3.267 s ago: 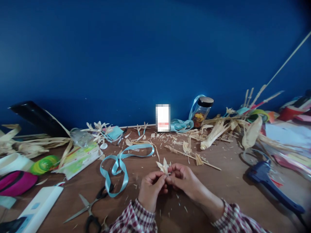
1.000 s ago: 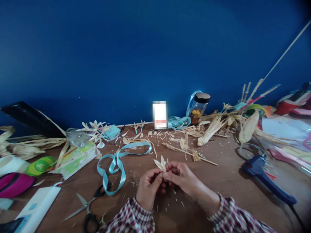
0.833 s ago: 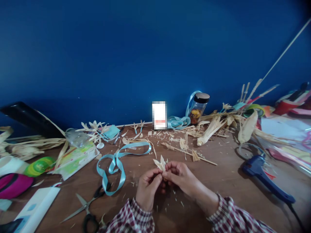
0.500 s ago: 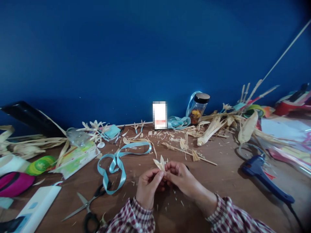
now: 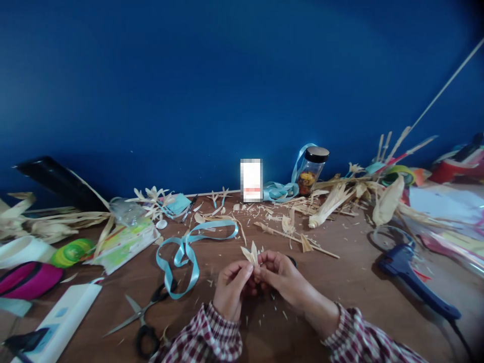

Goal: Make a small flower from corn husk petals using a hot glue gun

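Observation:
A small piece of pale husk with pointed, petal-like tips stands up between my two hands. My left hand pinches its base from the left, thumb on the near side. My right hand grips the same base from the right with curled fingers; the lower fingertips of both hands are partly hidden. Left of my left hand, scissors lie with their blades apart. A loop of light blue ribbon rests beyond them. A thin husk stick lies past my right hand.
A blue glue gun lies at the right, with a cord. A jar stands by the blue wall among dried husks. At the left are a power strip, a pink roll and a green roll. Scraps litter the table.
The whole view has shifted slightly, so the objects on the table appear a little further right. Both hands keep hold of the husk piece in nearly the same pose.

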### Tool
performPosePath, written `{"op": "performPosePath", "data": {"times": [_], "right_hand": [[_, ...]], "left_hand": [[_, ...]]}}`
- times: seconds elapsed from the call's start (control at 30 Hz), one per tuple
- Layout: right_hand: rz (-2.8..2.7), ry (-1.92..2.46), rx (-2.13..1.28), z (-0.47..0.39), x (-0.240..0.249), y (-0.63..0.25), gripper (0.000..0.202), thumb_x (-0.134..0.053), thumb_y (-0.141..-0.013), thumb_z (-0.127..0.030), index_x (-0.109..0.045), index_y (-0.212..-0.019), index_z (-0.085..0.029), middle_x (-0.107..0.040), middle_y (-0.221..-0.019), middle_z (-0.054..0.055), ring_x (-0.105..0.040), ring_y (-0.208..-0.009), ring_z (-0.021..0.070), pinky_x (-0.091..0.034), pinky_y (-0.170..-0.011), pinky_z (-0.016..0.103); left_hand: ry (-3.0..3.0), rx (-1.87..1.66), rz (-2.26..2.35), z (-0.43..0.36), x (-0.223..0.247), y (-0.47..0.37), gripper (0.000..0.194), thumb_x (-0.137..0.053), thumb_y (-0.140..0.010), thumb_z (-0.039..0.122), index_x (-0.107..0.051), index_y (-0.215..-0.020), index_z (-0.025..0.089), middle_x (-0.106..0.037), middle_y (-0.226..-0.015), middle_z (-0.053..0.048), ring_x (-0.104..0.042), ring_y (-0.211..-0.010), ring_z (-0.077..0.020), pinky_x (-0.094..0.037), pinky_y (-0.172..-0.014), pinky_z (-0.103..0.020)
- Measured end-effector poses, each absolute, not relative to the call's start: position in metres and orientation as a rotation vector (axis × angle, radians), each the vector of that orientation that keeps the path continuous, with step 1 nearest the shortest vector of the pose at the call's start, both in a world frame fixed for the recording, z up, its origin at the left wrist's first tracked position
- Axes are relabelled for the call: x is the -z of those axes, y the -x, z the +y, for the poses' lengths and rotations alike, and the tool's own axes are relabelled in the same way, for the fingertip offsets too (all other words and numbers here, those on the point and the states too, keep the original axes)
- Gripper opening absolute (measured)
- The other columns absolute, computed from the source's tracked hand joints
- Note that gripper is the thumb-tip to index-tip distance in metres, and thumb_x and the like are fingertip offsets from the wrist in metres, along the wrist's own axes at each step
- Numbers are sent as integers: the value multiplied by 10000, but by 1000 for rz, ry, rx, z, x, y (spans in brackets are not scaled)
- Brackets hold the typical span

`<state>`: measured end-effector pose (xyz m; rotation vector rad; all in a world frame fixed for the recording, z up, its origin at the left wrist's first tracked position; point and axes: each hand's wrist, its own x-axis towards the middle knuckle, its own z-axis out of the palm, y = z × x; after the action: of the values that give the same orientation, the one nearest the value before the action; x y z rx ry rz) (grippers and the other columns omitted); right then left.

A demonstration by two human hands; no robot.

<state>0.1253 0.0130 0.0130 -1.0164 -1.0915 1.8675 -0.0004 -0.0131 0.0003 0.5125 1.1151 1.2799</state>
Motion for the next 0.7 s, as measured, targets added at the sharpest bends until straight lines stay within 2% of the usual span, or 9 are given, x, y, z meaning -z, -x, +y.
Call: {"op": "performPosePath", "data": {"times": [0.33,0.7], "right_hand": [[-1123,1055,-1839,13,-14,-128,423,-755,-611,-400,-493,-829,-149,-587,-559,-52,-477,-449,52,-349,-444,169],[-1256,1046,-1801,13,-13,-131,368,-696,-686,-430,-525,-862,-156,-588,-643,-26,-519,-535,79,-390,-496,196]], "left_hand": [[-510,-1203,1092,-10,-6,4,316,-792,-519,391,-661,-616,121,-597,-489,-2,-501,-434,-73,-410,-393,-166],[-675,-1238,1175,-8,8,8,304,-733,-613,411,-663,-646,117,-595,-532,0,-494,-459,-79,-420,-433,-185]]}}
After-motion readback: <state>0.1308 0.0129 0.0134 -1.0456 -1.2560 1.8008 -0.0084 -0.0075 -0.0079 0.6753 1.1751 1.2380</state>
